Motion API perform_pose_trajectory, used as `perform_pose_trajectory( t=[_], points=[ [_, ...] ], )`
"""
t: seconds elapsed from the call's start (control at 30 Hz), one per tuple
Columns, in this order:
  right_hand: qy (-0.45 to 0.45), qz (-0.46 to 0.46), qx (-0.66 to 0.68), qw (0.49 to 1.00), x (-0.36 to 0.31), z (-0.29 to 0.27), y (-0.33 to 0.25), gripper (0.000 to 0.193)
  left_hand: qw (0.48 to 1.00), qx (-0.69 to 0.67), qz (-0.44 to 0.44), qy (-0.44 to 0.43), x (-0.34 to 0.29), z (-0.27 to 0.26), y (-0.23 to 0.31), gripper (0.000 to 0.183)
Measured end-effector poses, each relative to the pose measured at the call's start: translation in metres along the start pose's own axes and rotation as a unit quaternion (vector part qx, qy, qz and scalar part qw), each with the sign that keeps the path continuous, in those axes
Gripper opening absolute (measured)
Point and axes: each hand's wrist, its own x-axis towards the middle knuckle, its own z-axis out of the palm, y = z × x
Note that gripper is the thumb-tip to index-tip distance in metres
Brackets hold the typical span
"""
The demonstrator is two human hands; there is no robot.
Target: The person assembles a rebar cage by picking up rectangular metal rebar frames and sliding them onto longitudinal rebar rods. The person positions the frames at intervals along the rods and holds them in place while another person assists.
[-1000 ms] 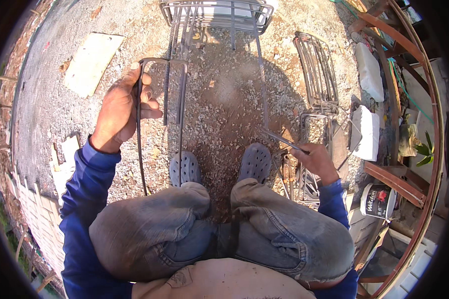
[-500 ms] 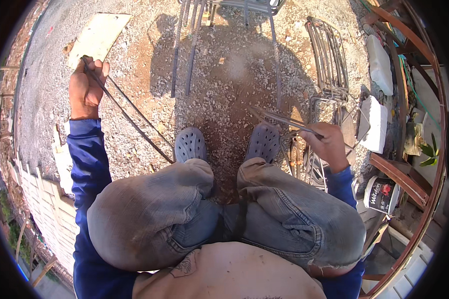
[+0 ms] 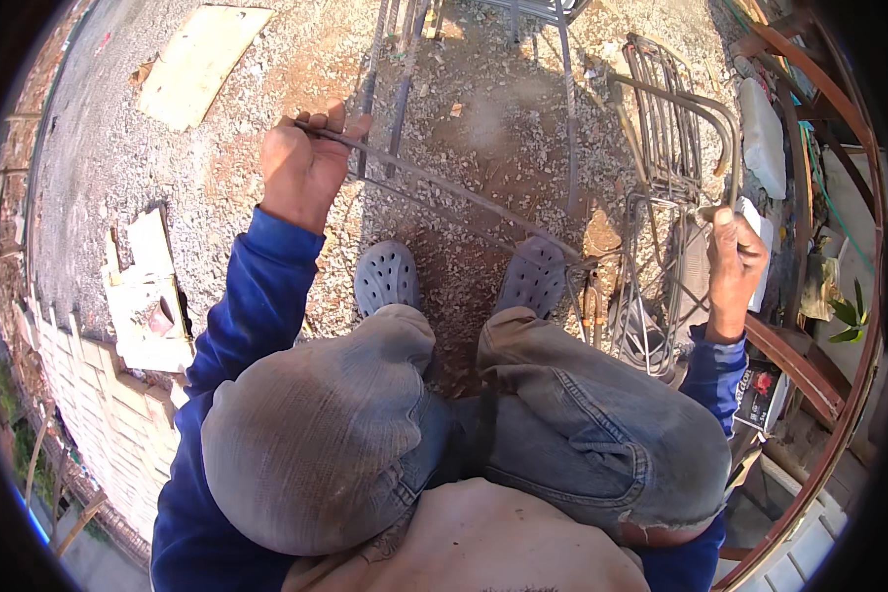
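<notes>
My left hand [image 3: 306,163], raised left of centre, is closed on one end of a narrow rebar stirrup [image 3: 464,195]. Its two thin dark sides slant down to the right, passing over the right shoe. At the right, my right hand [image 3: 738,261] grips another bent rebar stirrup [image 3: 728,128], whose rounded corner rises above the fingers. That stirrup crosses in front of a pile of similar stirrups [image 3: 651,104] on the gravel. More bent rods [image 3: 651,257] lie just left of my right hand, overlapping, so their ends are hard to tell apart.
Long ribbed bars [image 3: 405,89] stand beyond my left hand. My grey clogs [image 3: 386,276] rest on gravel. Flat boards [image 3: 202,64] lie at the left, and white foam blocks [image 3: 763,138] at the right. A rusty metal frame [image 3: 794,365] and a bucket [image 3: 763,395] are beside my right arm.
My left hand has swung right and inward, bringing its stirrup across my feet. My right hand has moved right and slightly up, and a bent stirrup now stands up from it.
</notes>
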Motion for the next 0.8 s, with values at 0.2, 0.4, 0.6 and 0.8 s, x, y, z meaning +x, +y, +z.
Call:
perform_pose_trajectory(
  t=[0.2,0.4,0.6,0.8],
  points=[
    [0.054,0.007,0.041,0.998,0.018,0.015,0.001,0.037,0.996,-0.066,-0.043,0.029,0.014,0.063,-0.056,0.015],
    [0.081,0.009,0.024,0.996,0.03,0.017,-0.005,0.04,0.988,-0.156,0.02,0.005,0.08,0.137,-0.059,0.017],
    [0.175,-0.008,0.07,0.982,0.032,0.01,-0.011,0.041,0.866,0.452,0.19,-0.104,0.132,0.14,-0.05,0.017],
    [0.137,-0.082,0.169,0.973,0.021,0.012,-0.032,0.045,0.924,0.313,-0.017,-0.221,0.092,0.13,-0.047,0.06]
  ],
)
